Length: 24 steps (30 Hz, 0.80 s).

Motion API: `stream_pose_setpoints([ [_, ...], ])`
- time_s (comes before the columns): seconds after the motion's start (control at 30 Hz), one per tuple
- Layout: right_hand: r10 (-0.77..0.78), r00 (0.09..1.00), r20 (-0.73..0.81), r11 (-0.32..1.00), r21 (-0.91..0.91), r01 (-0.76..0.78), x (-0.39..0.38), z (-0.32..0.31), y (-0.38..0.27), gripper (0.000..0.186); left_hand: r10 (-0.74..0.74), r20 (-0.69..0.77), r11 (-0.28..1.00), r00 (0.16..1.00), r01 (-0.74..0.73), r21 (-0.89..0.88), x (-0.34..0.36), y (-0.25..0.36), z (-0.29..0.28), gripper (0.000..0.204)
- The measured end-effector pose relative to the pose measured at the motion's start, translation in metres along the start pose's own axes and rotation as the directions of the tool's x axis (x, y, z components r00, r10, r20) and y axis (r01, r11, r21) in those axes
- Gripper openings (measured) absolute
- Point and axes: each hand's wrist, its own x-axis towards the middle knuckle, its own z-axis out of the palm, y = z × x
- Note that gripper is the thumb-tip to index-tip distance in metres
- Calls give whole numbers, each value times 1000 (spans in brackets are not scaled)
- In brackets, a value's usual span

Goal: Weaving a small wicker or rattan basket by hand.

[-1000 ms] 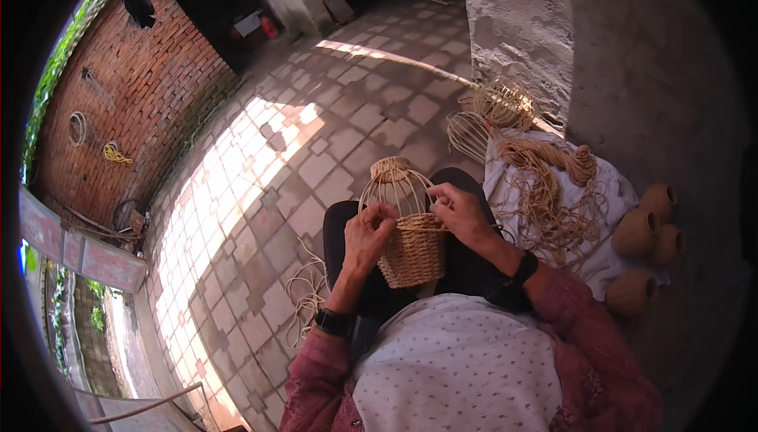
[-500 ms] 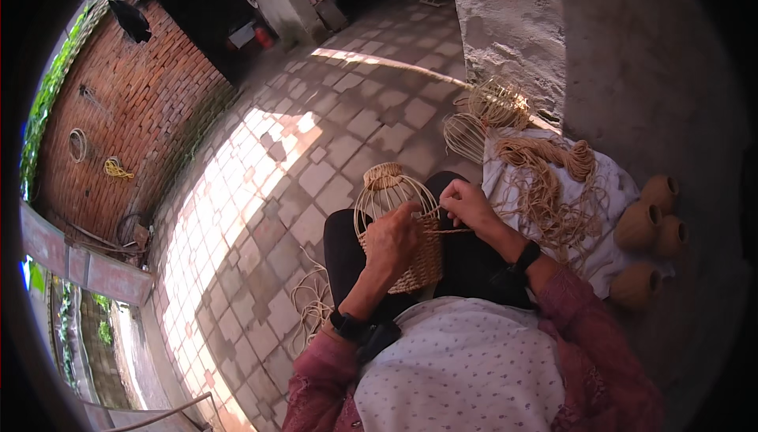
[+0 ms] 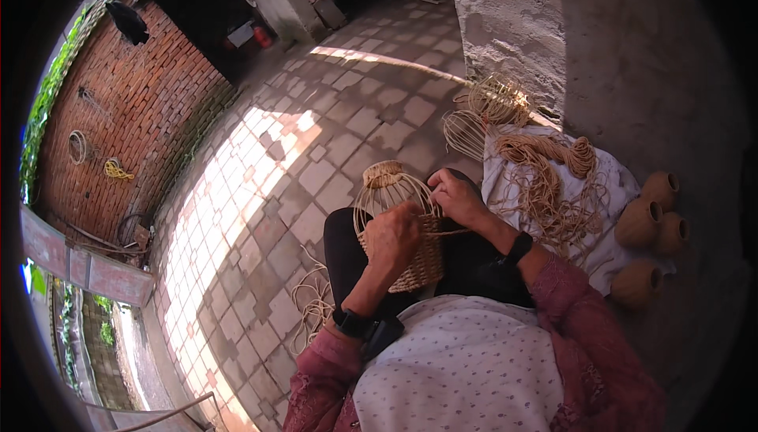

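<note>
I count two hands: a left hand [image 3: 392, 236] and a right hand [image 3: 456, 197]. Each arm has one dark wristband, so two in all. I see one half-woven basket [image 3: 403, 227] on the lap. By the wall I count four small round woven pots [image 3: 652, 231]. There are two bare wire-like frames [image 3: 482, 112], one white cloth [image 3: 612, 187] and one pile of cord [image 3: 545, 171].

Red brick wall [image 3: 126, 116] at upper left, paved tile floor [image 3: 300, 155] across centre, white cloth [image 3: 553, 195] with cane coils [image 3: 545, 159] at right, four woven pots [image 3: 651, 231] at far right
</note>
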Motion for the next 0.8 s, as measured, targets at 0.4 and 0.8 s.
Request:
stream_pose_setpoints([
  [0.4,-70,817,573,958,-190,216,19,-30,-1,22,-26,18,998,999,27,-57,-3,2,-9,16],
  [0.8,44,984,173,681,-726,97,-2,-11,-24,19,-166,-70,733,984,76,-676,1,-33,-15,22],
])
